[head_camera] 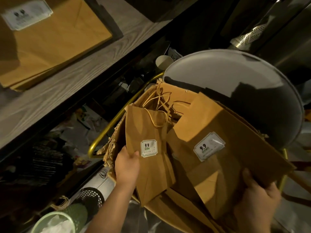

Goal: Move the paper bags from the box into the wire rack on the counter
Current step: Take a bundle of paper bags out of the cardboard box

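A torn cardboard box (116, 140) stands on a chair below the counter, filled with flat brown paper bags with twine handles. My left hand (127, 165) grips the left edge of a small stack of bags (151, 165) whose top one carries a white 9.9 sticker. My right hand (259, 195) holds the near edge of a second, wider stack of bags (223, 158), also stickered, tilted up over the box's right side. Up on the counter at the top left lies a pile of the same bags (50, 42). No wire rack can be made out.
The grey wood-grain counter (70, 91) runs diagonally on the left, with cluttered shelves beneath it. The box sits on a gold-framed chair with a round dark backrest (235, 91). A green bin (55, 222) and a black mesh basket (90, 197) stand at the bottom left.
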### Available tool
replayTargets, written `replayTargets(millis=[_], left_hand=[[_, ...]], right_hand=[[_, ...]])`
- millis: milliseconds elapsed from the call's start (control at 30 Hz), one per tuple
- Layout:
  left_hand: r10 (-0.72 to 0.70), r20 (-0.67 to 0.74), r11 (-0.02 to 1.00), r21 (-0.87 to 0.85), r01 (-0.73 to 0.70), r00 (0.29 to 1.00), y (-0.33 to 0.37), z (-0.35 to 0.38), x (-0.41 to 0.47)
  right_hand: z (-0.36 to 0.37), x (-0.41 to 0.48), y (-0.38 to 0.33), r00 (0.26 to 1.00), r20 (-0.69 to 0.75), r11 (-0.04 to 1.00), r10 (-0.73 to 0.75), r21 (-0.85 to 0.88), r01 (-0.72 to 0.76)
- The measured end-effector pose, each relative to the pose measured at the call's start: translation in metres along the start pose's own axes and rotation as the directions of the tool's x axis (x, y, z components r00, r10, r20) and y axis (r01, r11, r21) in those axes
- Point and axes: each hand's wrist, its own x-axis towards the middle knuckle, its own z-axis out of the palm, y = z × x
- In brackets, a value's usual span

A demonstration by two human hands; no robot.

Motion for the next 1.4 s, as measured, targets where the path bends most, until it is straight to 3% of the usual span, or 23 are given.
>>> replayTargets(millis=[167,400,700,833,933,1100,1267,1400], left_hand=[[0.107,-0.048,0.993,0.05,-0.105,0.993,0.001,-0.001,-0.003],[-0.015,0.159,0.974,-0.222,0.051,0.987,-0.001,0.005,-0.012],[0.111,0.195,0.946,-0.322,-0.043,0.975,-0.002,0.011,-0.019],[0.093,0.172,0.958,-0.283,-0.042,0.981,-0.003,0.012,-0.016],[0.08,0.163,0.974,-0.223,-0.042,0.983,-0.004,0.013,-0.013],[0.074,0.102,0.977,-0.208,-0.051,0.992,-0.002,0.014,-0.012],[0.118,0.033,0.993,-0.027,-0.117,0.992,-0.005,0.011,-0.005],[0.11,-0.023,0.993,0.034,-0.109,0.994,-0.01,0.005,0.003]], right_hand=[[0.0,-0.003,-0.003,0.993,-0.086,0.987,0.078,0.147,-0.065],[0.02,-0.001,0.049,0.932,0.098,0.936,0.35,0.001,-0.352],[0.034,-0.02,0.103,0.827,0.213,0.853,0.52,-0.078,-0.516],[0.037,-0.023,0.118,0.824,0.188,0.845,0.535,-0.114,-0.523],[0.032,-0.02,0.124,0.81,0.248,0.847,0.531,-0.18,-0.5],[0.025,0.015,0.125,0.846,0.053,0.824,0.531,-0.266,-0.5],[0.012,0.049,0.115,0.896,0.035,0.855,0.444,-0.317,-0.411],[0.013,0.078,0.126,0.864,0.048,0.783,0.501,-0.45,-0.429]])
